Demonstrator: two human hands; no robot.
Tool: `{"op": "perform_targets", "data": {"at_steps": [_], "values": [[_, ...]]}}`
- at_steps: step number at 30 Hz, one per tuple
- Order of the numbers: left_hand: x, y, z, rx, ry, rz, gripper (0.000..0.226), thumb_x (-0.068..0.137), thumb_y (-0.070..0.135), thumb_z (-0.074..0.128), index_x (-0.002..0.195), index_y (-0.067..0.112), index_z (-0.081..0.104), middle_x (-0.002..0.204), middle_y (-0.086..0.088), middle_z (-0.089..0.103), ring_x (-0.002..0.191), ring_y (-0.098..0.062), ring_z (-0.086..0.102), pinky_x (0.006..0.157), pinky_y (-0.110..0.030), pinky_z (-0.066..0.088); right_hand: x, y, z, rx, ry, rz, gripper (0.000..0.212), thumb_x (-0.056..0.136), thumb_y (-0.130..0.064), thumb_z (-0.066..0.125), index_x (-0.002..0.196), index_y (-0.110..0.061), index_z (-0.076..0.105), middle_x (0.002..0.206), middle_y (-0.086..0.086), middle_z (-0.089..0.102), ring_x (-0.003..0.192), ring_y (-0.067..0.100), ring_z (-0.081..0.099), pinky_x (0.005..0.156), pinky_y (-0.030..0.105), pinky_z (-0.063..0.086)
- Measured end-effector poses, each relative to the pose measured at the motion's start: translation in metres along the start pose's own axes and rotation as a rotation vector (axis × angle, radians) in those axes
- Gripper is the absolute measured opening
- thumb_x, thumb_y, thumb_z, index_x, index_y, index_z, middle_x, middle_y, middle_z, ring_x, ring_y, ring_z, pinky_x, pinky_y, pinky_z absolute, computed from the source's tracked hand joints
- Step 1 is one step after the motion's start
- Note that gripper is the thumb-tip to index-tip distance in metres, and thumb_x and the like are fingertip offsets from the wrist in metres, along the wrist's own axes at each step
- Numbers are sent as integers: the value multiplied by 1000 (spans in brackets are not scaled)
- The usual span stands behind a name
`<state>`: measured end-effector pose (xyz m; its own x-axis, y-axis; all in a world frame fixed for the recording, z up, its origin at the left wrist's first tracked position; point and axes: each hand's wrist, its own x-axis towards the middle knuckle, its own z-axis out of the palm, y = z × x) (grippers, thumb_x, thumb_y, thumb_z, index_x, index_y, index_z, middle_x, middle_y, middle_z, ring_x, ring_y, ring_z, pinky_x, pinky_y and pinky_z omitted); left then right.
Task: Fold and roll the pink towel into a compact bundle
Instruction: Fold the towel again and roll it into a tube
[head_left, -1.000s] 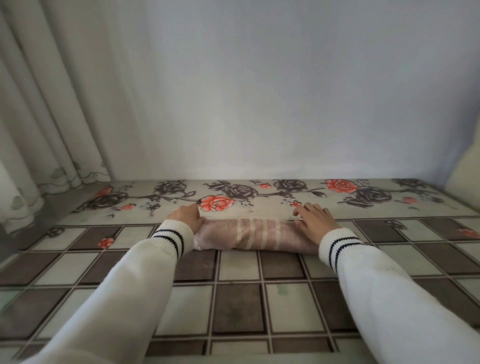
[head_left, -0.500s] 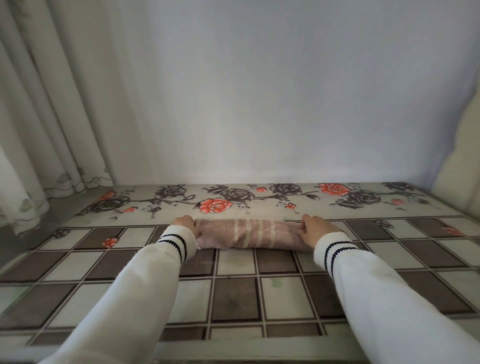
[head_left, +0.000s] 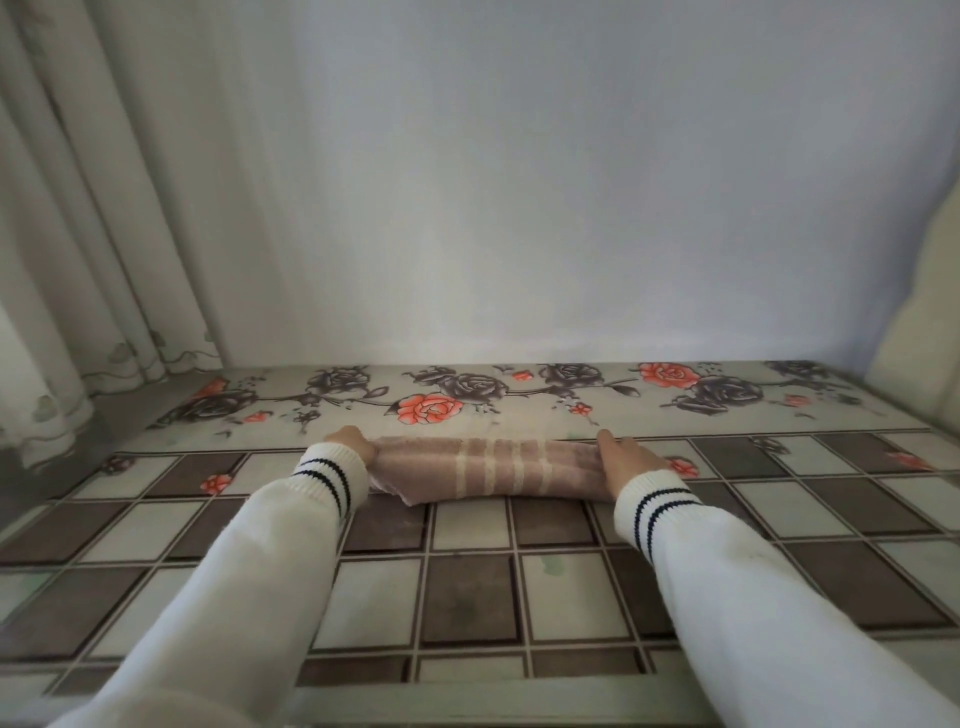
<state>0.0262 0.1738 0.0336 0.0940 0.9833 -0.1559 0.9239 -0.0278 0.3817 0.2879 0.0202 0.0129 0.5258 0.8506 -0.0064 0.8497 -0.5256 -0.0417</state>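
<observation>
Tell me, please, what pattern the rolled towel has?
Pink towel with pale cream stripes across its middle; head view.

Head-height view, forward-down over table (head_left: 467, 597), close.

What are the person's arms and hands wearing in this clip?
Both arms wear long white knit sleeves. Each ribbed cuff carries two thin dark stripes. The left hand and right hand are bare, with no gloves, rings or watch visible.

Matt terry-cloth towel (head_left: 483, 470) on a glossy, smooth tablecloth (head_left: 467, 597).
</observation>
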Motion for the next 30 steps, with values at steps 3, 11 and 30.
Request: {"op": "perform_targets", "data": {"at_steps": [3, 11, 30], "values": [[-1, -3, 7, 72, 23, 14, 38, 95, 22, 43, 126, 2, 50, 131, -20, 55, 122, -34, 50, 103, -38, 40, 2, 1, 0, -12, -14, -20, 42, 92, -12, 38, 133, -9, 31, 133, 20, 45, 121, 34, 49, 96, 43, 42], [-1, -7, 11, 99, 105, 62, 31, 92, 19, 43, 120, 7, 53, 124, -20, 59, 115, -35, 55, 98, -40, 45, 2, 4, -4, -38, -35, -64, 44, 90, -11, 44, 133, -11, 32, 132, 17, 44, 120, 32, 49, 93, 40, 43], [-6, -10, 10, 118, 54, 73, 42, 93, 30, 45, 125, 2, 47, 130, -20, 55, 120, -34, 52, 101, -39, 43, 12, -22, 18, 36, -169, -248, 52, 97, -44, 20, 147, -31, 14, 159, 1, 8, 147, 19, 8, 119, 41, 6]]}}
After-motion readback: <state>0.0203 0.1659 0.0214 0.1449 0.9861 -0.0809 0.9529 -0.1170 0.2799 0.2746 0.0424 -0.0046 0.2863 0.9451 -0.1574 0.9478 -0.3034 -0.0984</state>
